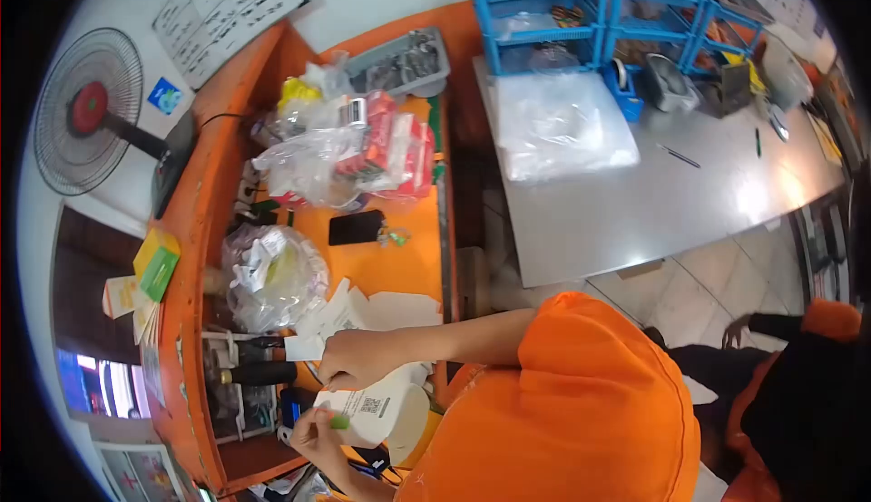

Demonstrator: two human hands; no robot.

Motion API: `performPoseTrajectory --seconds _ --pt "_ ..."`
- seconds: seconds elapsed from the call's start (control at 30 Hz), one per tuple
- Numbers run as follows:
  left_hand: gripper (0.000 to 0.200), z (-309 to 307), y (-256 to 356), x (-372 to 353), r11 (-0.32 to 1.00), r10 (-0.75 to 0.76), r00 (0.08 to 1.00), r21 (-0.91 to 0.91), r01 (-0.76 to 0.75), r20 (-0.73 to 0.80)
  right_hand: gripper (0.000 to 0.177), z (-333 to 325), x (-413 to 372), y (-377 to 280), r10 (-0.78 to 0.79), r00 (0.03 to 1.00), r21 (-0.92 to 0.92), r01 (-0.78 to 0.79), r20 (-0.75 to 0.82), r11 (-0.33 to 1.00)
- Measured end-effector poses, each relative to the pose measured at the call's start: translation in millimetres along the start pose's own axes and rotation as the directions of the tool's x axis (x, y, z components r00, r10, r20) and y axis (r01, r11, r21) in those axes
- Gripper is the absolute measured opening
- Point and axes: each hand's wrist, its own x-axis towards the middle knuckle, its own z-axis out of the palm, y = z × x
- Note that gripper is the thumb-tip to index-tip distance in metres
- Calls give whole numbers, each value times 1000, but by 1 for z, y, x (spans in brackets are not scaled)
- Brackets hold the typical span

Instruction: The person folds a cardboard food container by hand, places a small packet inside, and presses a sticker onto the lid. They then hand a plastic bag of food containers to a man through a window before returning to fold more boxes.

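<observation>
A white printed paper piece (370,405) with a QR code lies between my two hands, its right part curving over yellow. My left hand (318,436) pinches its lower left edge, beside a small green patch (339,421). Just above, my right hand (356,360) is closed with knuckles up, over the paper's upper edge; what its fingers hold is hidden. A small white slip (304,348) shows at its left side. Loose white papers (399,310) lie behind the right hand.
The orange desk (399,262) holds a dark phone (356,227), a plastic-wrapped bundle (275,277) and red packs (381,144). A fan (89,110) stands at left. Blue racks (544,26) and clear bags (562,126) sit on a metal table (608,221). Another person (798,402) is at right.
</observation>
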Motion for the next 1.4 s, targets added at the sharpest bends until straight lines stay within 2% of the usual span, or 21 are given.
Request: performPoseTrajectory --seconds 0.07,0.1,0.17,0.33,0.5,0.57,0.63,0.7,0.77,0.87,0.97,1.03,1.1,1.13,1.17,1.2,1.23,1.27,1.33,1.37,1.4 --pt "23 1 29 6 937 -72 997 -343 63 -12 13 -9 5 -9 -13 983 174 45 -181 984" --pt "23 36 9 -19 914 -81 997 -398 82 19 13 -14 -35 -11 35 987 142 -12 -158 990" --pt "24 28 -3 -30 824 -190 982 -545 156 -6 12 -11 -46 -23 102 971 366 -16 -217 930" --pt "23 50 11 -24 780 -123 977 -592 202 172 25 -5 -87 -38 417 872 636 -173 -257 752" --pt "30 85 29 -27 847 -144 976 -491 206 161 27 23 -103 -45 508 716 609 -145 -479 780" --pt "40 113 43 -35 900 -255 953 -401 172 -162 27 35 -100 -55 574 546 479 -323 -610 816" --pt "50 137 71 -45 954 -232 947 -240 178 -221 30 38 -102 -73 558 553 462 -319 -618 828" --pt "61 146 84 -47 706 -382 921 -667 236 -79 34 45 -101 -81 272 453 98 -370 -849 924" --pt "61 130 45 -31 736 -238 967 -665 122 -86 36 41 -103 -80 376 498 212 -354 -781 911" --pt "46 117 32 -27 523 -267 963 -832 185 46 37 46 -106 -58 318 515 282 -149 -796 948" --pt "42 112 18 -26 586 -276 959 -782 214 56 32 44 -113 -59 296 579 262 -145 -759 954" --pt "39 108 8 -24 583 -188 978 -790 189 95 26 39 -115 -58 232 627 295 -4 -744 956" --pt "36 104 7 -27 580 -107 991 -804 131 84 21 30 -120 -56 264 694 238 -136 -670 962" --pt "33 108 17 -27 700 -44 994 -707 99 95 20 25 -119 -57 239 728 161 -177 -643 971" --pt "30 102 26 -28 808 -1 998 -588 42 71 17 24 -115 -55 241 721 109 -226 -649 968" --pt "29 95 11 -25 974 162 987 -162 -162 -11 16 19 -109 -56 289 755 21 -342 -588 939" --pt "28 87 -5 -23 916 258 965 329 -231 -41 18 18 -103 -49 374 785 -47 -454 -493 890" --pt "27 95 20 -24 827 -56 996 -562 5 -74 17 6 -94 -66 345 784 -39 -424 -516 905" --pt "22 96 38 -28 899 -7 975 -428 -90 -220 15 15 -81 -35 174 762 -51 -262 -624 964" --pt "20 98 47 -24 911 61 954 -374 -173 -292 18 8 -71 -45 428 740 156 -410 -519 899" --pt "15 87 52 -25 984 106 936 -103 -148 -337 22 25 -48 -43 224 688 195 -122 -690 973"
